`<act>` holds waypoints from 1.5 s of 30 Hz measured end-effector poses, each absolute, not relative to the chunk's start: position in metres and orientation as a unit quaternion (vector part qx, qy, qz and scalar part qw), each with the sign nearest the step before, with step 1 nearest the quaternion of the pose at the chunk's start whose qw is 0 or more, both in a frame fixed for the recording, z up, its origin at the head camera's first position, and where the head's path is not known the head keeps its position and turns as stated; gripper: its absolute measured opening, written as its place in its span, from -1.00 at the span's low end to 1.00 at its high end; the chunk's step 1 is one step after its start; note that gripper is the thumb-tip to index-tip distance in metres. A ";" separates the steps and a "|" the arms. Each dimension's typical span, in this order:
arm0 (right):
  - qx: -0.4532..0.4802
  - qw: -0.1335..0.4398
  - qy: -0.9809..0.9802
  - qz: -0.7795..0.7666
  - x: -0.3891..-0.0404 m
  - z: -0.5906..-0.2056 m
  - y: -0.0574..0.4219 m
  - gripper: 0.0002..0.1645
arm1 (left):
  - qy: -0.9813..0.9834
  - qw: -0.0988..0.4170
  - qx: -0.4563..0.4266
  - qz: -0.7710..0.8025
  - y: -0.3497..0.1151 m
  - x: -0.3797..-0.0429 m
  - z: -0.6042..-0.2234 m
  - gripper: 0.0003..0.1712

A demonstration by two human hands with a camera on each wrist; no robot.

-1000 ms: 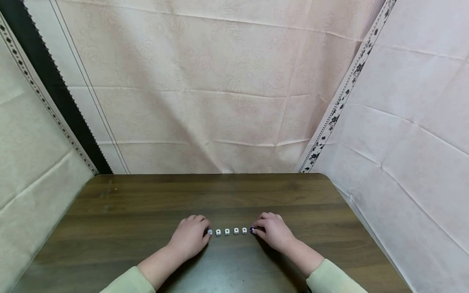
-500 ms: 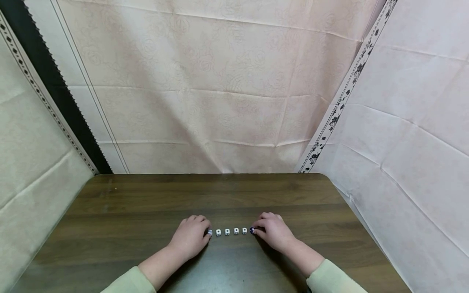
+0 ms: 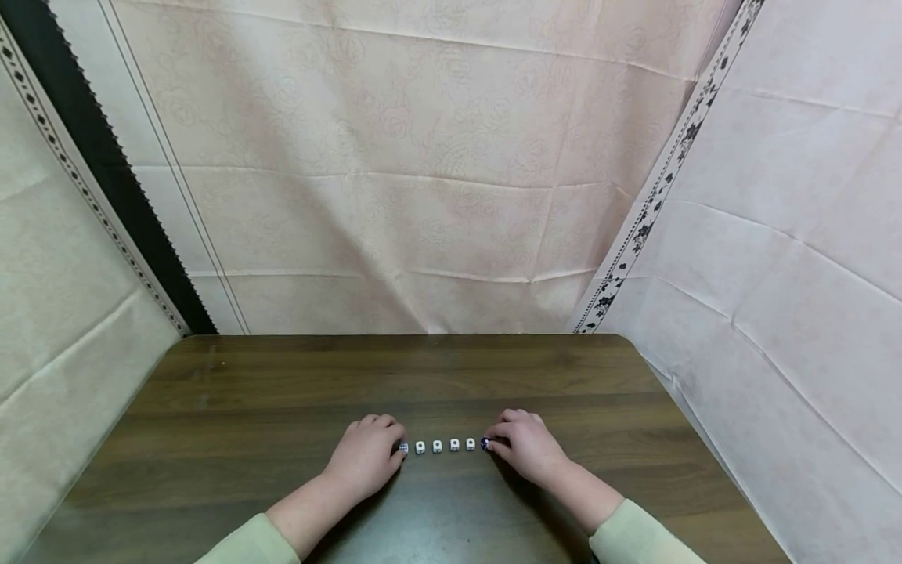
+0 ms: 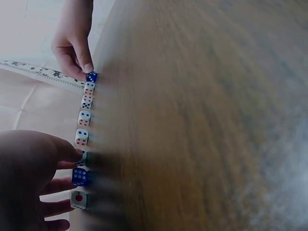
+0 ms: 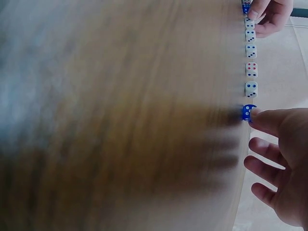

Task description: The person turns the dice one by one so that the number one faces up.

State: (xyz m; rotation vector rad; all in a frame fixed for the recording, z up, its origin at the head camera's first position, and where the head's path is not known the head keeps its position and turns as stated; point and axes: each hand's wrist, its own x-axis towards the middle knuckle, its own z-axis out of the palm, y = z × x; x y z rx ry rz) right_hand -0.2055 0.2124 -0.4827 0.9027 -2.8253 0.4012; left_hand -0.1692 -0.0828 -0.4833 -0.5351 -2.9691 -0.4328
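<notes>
A straight row of small dice runs between both hands on the table. My left hand (image 3: 366, 456) pinches the white die (image 4: 83, 159) between thumb and a finger. Beyond that thumb, a blue die (image 4: 80, 176) and a white die with a red dot (image 4: 79, 199) stand near the other fingers; in the head view the hand hides them. Several white dice (image 3: 437, 446) line the gap between the hands. My right hand (image 3: 524, 444) pinches another blue die (image 5: 247, 113) at the right end, its remaining fingers spread apart in the right wrist view.
The brown wooden table (image 3: 423, 376) has rounded far corners. Pale patterned cloth (image 3: 423, 196) hangs behind it, with more white cloth (image 3: 789, 235) along the right and cloth (image 3: 63, 313) along the left. Light green sleeves (image 3: 254, 542) cover both forearms.
</notes>
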 end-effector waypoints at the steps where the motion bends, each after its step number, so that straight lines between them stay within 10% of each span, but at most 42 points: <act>1: 0.300 0.073 -0.942 0.134 -0.206 -0.483 0.212 -0.87 | -0.973 0.047 -0.175 -0.142 -0.083 -0.169 -0.483 -0.84; 45: 0.298 0.066 -0.943 0.135 -0.206 -0.479 0.213 -0.88 | -0.973 0.039 -0.166 -0.153 -0.082 -0.172 -0.476 -0.89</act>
